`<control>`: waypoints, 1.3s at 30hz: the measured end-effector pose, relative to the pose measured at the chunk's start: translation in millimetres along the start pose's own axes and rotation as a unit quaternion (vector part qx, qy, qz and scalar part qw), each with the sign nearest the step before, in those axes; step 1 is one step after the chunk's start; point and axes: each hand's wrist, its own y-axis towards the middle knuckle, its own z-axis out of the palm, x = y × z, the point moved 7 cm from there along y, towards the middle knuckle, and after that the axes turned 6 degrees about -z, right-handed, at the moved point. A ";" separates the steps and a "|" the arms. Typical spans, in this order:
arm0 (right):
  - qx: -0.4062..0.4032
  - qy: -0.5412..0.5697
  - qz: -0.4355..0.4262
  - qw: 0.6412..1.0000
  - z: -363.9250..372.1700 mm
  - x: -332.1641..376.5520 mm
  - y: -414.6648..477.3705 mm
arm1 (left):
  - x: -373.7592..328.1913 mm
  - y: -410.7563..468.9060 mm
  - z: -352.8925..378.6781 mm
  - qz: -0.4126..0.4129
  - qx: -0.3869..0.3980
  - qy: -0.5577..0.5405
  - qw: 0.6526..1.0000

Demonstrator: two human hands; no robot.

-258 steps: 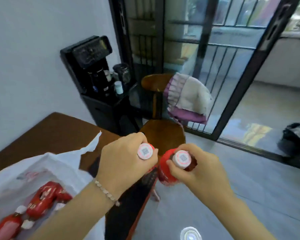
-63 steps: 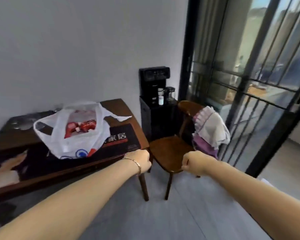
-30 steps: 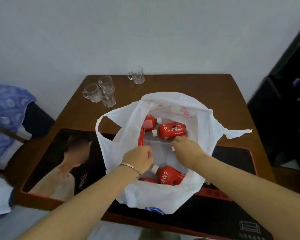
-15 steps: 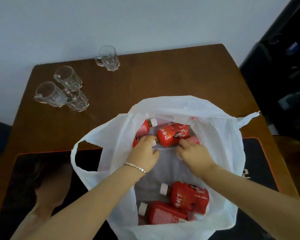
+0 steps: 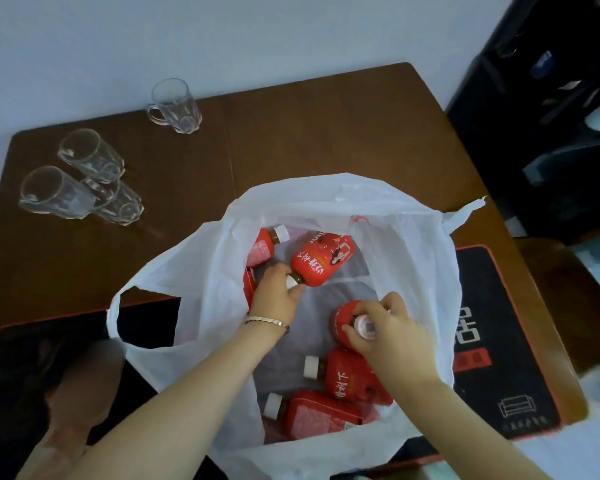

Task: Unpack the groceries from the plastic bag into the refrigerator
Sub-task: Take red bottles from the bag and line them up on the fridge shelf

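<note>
A white plastic bag (image 5: 413, 244) lies open on the brown table (image 5: 326, 133), with several red drink bottles inside. My left hand (image 5: 274, 292) reaches into the bag and closes around the white-capped neck of a red bottle (image 5: 321, 263) at the far side. My right hand (image 5: 390, 332) grips the cap end of another red bottle (image 5: 342, 318), held upright in the middle. Two more red bottles (image 5: 352, 377) (image 5: 319, 415) lie on their sides at the near end. A pinkish bottle (image 5: 264, 247) rests at the far left. No refrigerator is in view.
Three clear glass mugs (image 5: 84, 181) lie on the table at the far left, and one glass mug (image 5: 175, 105) stands near the wall. A black mat with red trim (image 5: 492, 341) covers the table's near part. A black cabinet (image 5: 551, 116) stands at the right.
I came back to the table empty-handed and reached into the bag. Since half a second ago, my right hand has lifted one bottle upright and my left hand has closed on another bottle's neck.
</note>
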 end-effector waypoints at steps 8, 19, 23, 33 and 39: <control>0.035 -0.031 -0.001 0.999 -0.3 -1.6 3.8 | -29.4 -47.6 -35.1 0.162 -0.036 0.140 0.976; 0.066 -0.046 0.001 0.997 0.6 -2.2 8.5 | -36.3 -44.3 -36.4 0.271 0.002 0.321 0.908; 0.045 -0.005 0.001 0.999 -9.9 -4.0 -0.7 | -48.9 -48.9 -45.1 0.210 -0.005 0.281 0.936; -0.202 0.136 -0.002 0.970 -133.0 -50.2 -116.9 | -187.6 -178.5 -57.2 0.471 -0.084 0.137 0.867; -0.311 0.130 0.093 0.937 -181.2 -148.6 -249.7 | -266.8 -287.1 26.6 0.549 -0.040 0.112 0.827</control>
